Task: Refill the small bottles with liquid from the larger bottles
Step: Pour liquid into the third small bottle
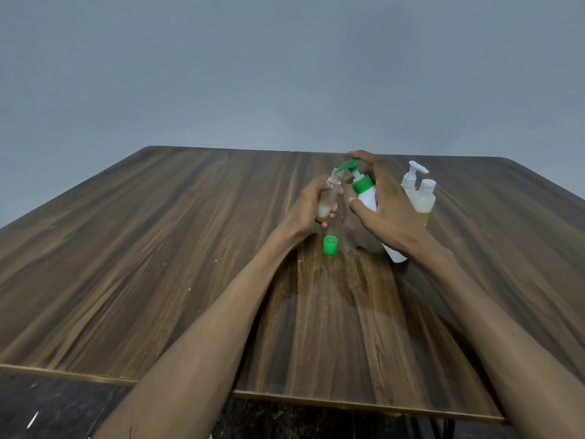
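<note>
Two hands are gripping: left hand [311, 206] holding small bottle [329, 198] upright, right hand [384, 210] clasping pump bottle [368, 198], leaning left.

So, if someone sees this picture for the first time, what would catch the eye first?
Most likely the white pump bottle with its green pump, tilted at the table's middle: the right hand holds it and aims the spout at the open small clear bottle gripped by the left hand. Next, the bright green cap lying alone on the wooden table, just nearer than the hands. Behind the right hand stand two more bottles with white tops.
</note>
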